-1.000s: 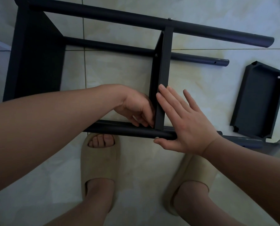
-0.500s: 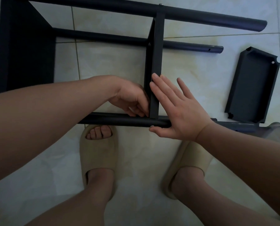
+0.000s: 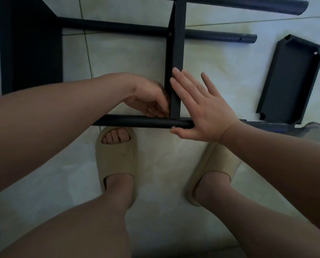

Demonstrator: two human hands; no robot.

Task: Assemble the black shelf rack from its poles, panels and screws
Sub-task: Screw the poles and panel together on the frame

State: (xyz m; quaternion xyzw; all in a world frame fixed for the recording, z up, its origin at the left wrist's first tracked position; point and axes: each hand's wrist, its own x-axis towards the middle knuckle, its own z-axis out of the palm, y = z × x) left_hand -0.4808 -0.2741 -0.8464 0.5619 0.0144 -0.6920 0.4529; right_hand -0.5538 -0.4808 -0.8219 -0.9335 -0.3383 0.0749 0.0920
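- Both hands work at one joint of the shelf rack (image 3: 30, 53), which lies on its side on the tiled floor (image 3: 220, 58); the left hand (image 3: 151, 101) has its fingers curled into the corner where the middle panel (image 3: 175, 53) meets the near pole (image 3: 133, 122); whether they pinch anything I cannot tell
- right hand (image 3: 202, 108) is spread flat, its straight fingers pressed on the right face of the middle panel and its thumb under the near pole
- the middle panel stands on edge and runs away from the hands to two far poles; a screw head (image 3: 170, 34) shows where it crosses the second pole (image 3: 118, 27); the top pole (image 3: 248, 5) passes beyond it, near the picture's upper edge
- both far poles jut past the middle panel to free ends on the right; bare floor lies between the poles on either side of the panel
- a wide end panel fills the left, joined to the poles
- two beige slippers (image 3: 116, 157) stand just this side of the near pole; the left one's toes are right beside it
- a loose panel (image 3: 289, 79) lies apart on the right, hollow side up like a tray; a small pale spot sits at its upper right corner, too small to name
- a clear container (image 3: 315, 131) shows at the right edge, just below the loose panel; its contents cannot be made out
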